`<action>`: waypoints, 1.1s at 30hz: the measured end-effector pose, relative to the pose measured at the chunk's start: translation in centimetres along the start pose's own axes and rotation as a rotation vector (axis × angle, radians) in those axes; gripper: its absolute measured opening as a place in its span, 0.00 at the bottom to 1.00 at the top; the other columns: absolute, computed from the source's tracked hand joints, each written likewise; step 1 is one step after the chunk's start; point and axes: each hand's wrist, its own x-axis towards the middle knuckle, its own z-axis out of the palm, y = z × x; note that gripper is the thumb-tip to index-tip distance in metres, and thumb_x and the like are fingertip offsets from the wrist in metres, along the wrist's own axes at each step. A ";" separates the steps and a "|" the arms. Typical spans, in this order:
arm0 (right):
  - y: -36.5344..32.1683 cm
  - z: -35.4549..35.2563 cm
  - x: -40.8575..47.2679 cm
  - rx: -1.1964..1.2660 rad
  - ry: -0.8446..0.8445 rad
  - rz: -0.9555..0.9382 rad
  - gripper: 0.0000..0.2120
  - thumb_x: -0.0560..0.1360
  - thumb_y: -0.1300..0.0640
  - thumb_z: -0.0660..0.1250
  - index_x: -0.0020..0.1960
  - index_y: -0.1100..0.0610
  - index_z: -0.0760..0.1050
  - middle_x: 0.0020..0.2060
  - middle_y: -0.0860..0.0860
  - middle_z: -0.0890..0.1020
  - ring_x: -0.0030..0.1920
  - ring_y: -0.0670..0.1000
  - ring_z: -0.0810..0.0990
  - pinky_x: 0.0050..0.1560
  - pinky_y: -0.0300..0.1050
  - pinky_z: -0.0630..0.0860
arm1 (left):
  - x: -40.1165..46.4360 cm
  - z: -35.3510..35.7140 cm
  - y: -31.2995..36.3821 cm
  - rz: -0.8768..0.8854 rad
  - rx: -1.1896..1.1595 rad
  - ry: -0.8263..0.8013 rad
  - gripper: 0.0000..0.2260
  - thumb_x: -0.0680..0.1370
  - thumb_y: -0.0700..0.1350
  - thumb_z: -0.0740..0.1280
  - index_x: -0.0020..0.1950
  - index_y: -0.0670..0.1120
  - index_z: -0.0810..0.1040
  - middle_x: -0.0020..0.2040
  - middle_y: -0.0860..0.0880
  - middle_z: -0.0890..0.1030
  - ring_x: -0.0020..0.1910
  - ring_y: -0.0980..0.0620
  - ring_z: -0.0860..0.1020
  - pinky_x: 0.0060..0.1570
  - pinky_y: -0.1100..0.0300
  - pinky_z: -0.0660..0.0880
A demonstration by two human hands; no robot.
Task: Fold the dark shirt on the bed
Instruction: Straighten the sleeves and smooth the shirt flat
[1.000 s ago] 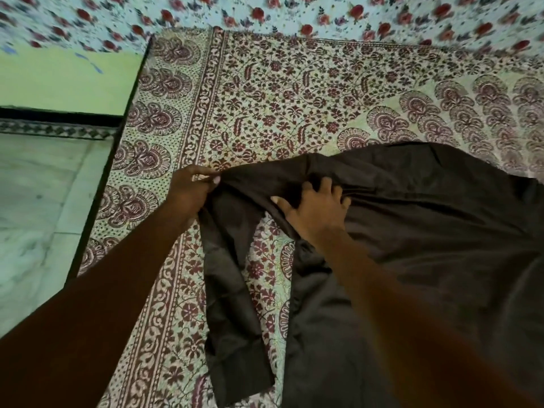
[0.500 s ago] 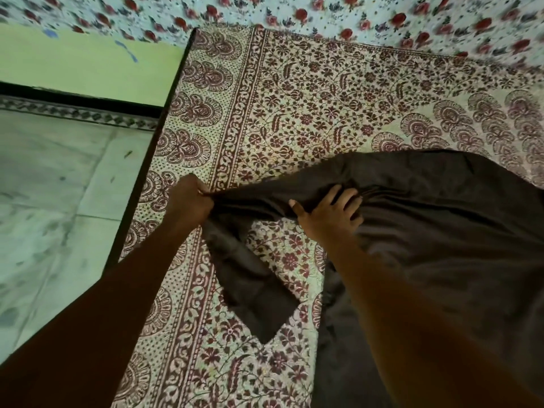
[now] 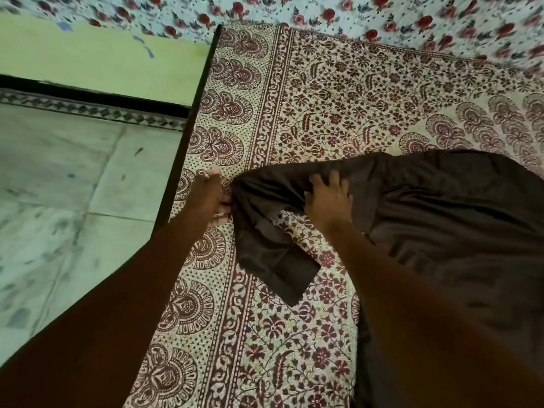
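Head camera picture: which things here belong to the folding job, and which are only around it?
Part of the job:
- dark shirt, spread on the bed
- its sleeve
- left hand, at the sleeve's outer edge
- right hand, pressing near the shoulder

Only around:
- printed bedsheet under the shirt
- flowered cloth behind the bed
- tiled floor
- green wall

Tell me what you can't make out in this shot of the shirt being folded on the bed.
Head view only:
- Dark shirt: its right and lower parts run off the frame edge, and the right forearm covers more, so its full shape is unknown.
- Left hand: the fingertips sit at the sleeve edge; whether they pinch the cloth is unclear.
- Right hand: the palm faces down, hiding what is under it.
- Flowered cloth at the top: blurred.
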 end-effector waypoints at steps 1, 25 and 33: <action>-0.6 0.1 0.1 0.027 -0.012 0.018 0.24 0.79 0.46 0.64 0.73 0.51 0.66 0.72 0.61 0.60 0.71 0.67 0.60 0.67 0.68 0.64 | -0.1 0.4 -0.2 0.039 0.158 0.018 0.33 0.77 0.67 0.64 0.72 0.46 0.64 0.60 0.42 0.81 0.50 0.44 0.82 0.50 0.47 0.80; -7.5 1.2 -0.7 0.006 -0.302 0.253 0.63 0.62 0.20 0.64 0.81 0.50 0.37 0.79 0.62 0.37 0.77 0.70 0.38 0.73 0.72 0.44 | 0.9 -9.6 -1.6 0.670 0.783 -0.090 0.18 0.71 0.26 0.59 0.39 0.45 0.84 0.44 0.48 0.81 0.45 0.51 0.77 0.54 0.61 0.73; -7.8 1.8 -1.0 0.033 -0.317 0.280 0.64 0.61 0.20 0.65 0.80 0.48 0.34 0.79 0.61 0.35 0.77 0.69 0.35 0.73 0.72 0.42 | -1.1 -7.9 -1.7 0.370 0.725 0.104 0.19 0.68 0.48 0.74 0.58 0.46 0.77 0.55 0.47 0.78 0.53 0.45 0.78 0.57 0.47 0.78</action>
